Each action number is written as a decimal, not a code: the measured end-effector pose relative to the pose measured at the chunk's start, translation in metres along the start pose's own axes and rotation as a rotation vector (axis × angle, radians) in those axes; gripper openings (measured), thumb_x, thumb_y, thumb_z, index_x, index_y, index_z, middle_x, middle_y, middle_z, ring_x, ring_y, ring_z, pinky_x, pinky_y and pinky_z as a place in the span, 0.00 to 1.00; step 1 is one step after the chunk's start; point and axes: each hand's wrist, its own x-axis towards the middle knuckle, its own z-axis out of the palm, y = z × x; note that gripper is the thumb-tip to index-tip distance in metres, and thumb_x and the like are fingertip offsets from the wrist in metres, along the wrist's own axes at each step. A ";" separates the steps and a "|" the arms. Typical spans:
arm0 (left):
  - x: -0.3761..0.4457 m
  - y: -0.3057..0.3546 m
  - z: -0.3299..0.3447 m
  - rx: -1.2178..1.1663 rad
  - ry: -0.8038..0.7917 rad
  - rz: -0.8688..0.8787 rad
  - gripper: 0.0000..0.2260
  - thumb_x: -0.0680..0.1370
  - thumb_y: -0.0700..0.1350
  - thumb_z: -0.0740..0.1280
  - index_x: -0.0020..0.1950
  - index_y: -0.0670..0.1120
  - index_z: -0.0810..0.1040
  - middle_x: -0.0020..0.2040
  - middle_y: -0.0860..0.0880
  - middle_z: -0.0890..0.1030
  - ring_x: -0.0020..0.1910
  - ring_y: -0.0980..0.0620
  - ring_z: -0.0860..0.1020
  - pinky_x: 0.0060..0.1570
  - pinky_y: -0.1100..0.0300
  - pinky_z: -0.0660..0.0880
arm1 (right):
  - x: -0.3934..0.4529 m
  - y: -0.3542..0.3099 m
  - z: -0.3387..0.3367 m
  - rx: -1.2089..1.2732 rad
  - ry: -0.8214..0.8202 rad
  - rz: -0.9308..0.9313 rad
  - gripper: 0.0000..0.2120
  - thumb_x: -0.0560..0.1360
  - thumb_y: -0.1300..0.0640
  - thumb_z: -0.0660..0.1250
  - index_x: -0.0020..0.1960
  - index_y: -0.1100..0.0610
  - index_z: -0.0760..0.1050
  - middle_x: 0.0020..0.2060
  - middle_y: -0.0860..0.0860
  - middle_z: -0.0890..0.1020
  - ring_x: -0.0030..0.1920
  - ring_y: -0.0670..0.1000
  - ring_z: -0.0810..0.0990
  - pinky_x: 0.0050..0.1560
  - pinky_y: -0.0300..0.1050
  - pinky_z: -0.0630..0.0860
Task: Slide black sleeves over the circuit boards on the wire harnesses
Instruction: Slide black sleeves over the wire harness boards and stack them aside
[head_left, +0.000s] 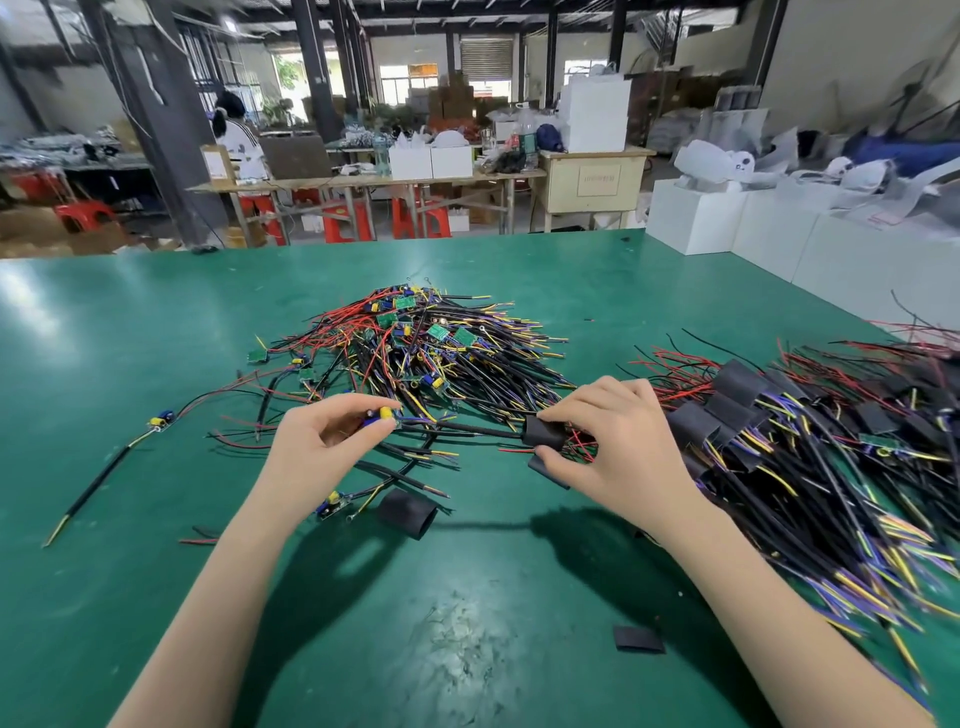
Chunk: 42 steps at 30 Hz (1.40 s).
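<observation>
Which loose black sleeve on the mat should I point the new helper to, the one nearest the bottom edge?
Start at the green mat and look below the right hand, near its forearm. A small flat black sleeve lies alone there. Unlike the rounder open sleeve between the arms, it is pressed flat and touches no wires.

Table (156, 364) green, scuffed pale patch near me. Sleeve (543, 432) in my R hand (608, 441) black, same as loose sleeve (407, 513). Board (382, 415) in L hand (322, 441): yellow + blue parts. Pile (415, 343): green boards, red/black/yellow/purple wires. Boxes (779, 234) white, stools (343, 218) red.
</observation>
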 end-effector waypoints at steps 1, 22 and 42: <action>-0.001 0.001 0.002 -0.005 -0.017 -0.002 0.09 0.74 0.41 0.73 0.48 0.55 0.85 0.42 0.43 0.83 0.38 0.53 0.75 0.43 0.62 0.73 | 0.000 -0.002 0.001 0.007 -0.001 -0.003 0.12 0.64 0.52 0.77 0.45 0.52 0.82 0.40 0.45 0.82 0.43 0.52 0.79 0.46 0.48 0.67; -0.015 0.018 0.048 -0.239 -0.170 0.076 0.07 0.71 0.32 0.73 0.46 0.40 0.81 0.41 0.48 0.84 0.39 0.56 0.81 0.44 0.66 0.76 | -0.002 -0.037 0.014 0.333 -0.054 -0.035 0.13 0.68 0.61 0.76 0.52 0.60 0.82 0.45 0.52 0.82 0.45 0.53 0.80 0.47 0.43 0.76; -0.015 0.021 0.045 -0.276 -0.231 0.063 0.07 0.71 0.36 0.72 0.49 0.40 0.81 0.43 0.49 0.84 0.42 0.57 0.80 0.47 0.66 0.76 | -0.002 -0.039 0.011 0.469 -0.038 0.018 0.12 0.66 0.62 0.76 0.49 0.59 0.81 0.41 0.51 0.81 0.41 0.47 0.76 0.46 0.42 0.75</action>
